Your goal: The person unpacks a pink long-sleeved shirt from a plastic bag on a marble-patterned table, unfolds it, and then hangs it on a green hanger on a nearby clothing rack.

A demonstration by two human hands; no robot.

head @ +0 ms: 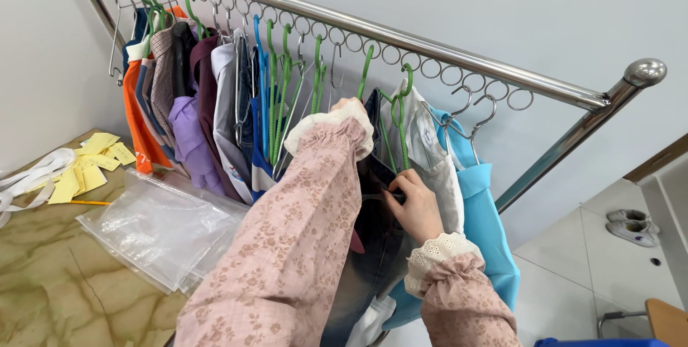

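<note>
From the head camera we see a steel clothes rail (401, 37) with a row of rings along its underside, and most of it is already hung: an orange top (136, 114), a purple shirt (192, 135), a white shirt (223, 114) and more, many on green hangers (281, 82). Our hands are busy with a dark denim garment (376, 232) hanging between the white garment (437, 160) and the blue clothes to its left. The right hand (418, 207) is curled, fingertips pinching the denim's edge just below a green hanger. The left hand is hidden behind the garments; only its flowered sleeve (301, 232) shows reaching up to the rail, so we cannot tell its grip. We judge the denim piece is on the rail and being straightened. On the surface (57, 282) to the left lie clear plastic bags (154, 236), yellow tags (89, 168) and white strips (32, 175).
</note>
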